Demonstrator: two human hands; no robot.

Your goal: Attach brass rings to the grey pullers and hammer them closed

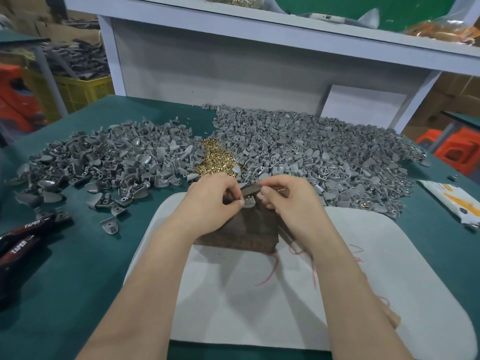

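My left hand (211, 201) pinches a grey puller (248, 203) over the far edge of a dark block (246, 232). My right hand (284, 200) meets it from the right, fingertips pinched on a small brass ring (250, 198) at the puller. The ring is mostly hidden by my fingers. A dark bar (250, 189) shows between both hands, its ends hidden. Loose brass rings (215, 155) lie heaped just beyond my hands, between two big piles of grey pullers, one on the left (104, 162) and one on the right (324, 152).
The block stands on a white pad (259, 294) on the green table (78, 268). Pliers with dark handles (23, 240) lie at the left edge. A white packet (452, 201) lies at the right. A white shelf unit (233, 61) rises behind the piles.
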